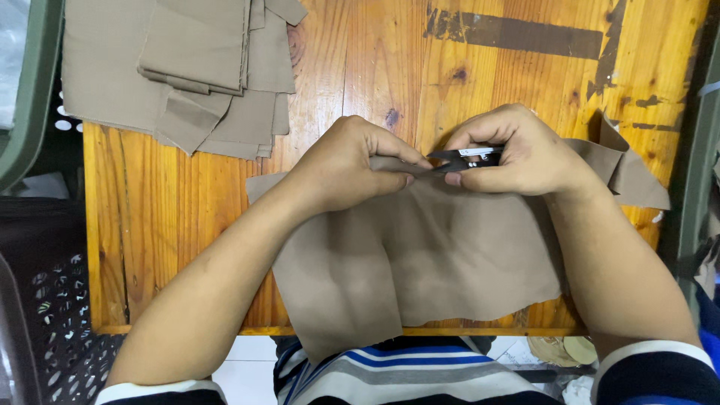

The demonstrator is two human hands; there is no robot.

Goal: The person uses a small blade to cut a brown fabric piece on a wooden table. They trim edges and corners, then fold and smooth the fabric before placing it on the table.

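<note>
We hold the brown cloth with our left hand. Our right hand squeezes little black snips on its edge.

A stack of cut tan fabric pieces is seen on the worn wooden desk; what appears to be a dark perforated crate is glimpsed alongside.

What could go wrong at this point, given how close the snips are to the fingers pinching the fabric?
The small black snips in the right hand point at the left hand fingertips pinching the tan fabric piece, so a slip might nick a finger. The fabric hangs over the wooden table edge and could slide, possibly spoiling the cut.
</note>
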